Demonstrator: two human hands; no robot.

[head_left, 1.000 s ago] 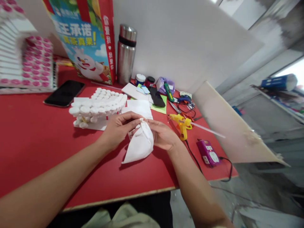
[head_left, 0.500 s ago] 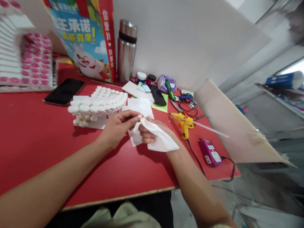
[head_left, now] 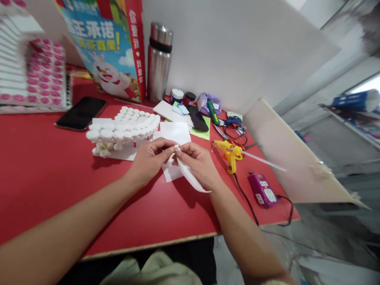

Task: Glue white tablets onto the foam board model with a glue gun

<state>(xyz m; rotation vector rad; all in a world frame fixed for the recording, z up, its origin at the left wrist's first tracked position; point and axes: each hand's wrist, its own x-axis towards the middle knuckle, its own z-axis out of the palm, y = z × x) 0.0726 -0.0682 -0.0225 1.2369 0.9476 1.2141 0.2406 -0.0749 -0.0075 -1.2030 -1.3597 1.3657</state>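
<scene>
A thin white tissue [head_left: 190, 178] is pinched between my two hands, its top end bunched at the fingertips and its loose end hanging toward my right wrist. My left hand [head_left: 152, 158] closes thumb and fingers on the bunched tip. From the other side, my right hand [head_left: 197, 160] grips the same tissue just below that tip. Under the hands lie white paper sheets [head_left: 173, 172]. Left of them stands a white model [head_left: 123, 128] built of round, cotton-like pads on a flat white base. The exact shape of the bunched tip is partly hidden by my fingers.
On the red table [head_left: 142, 221], a yellow glue gun [head_left: 230, 154] and a purple power socket [head_left: 263, 190] sit at right with trailing cords. A phone [head_left: 80, 113], steel flask [head_left: 159, 63], printed bag [head_left: 109, 51] and green cutter [head_left: 213, 113] are farther back.
My right hand has turned so its thumb and fingers pinch close to the left fingertips. The tissue, spread over the right hand before, now hangs as a narrow folded strip.
</scene>
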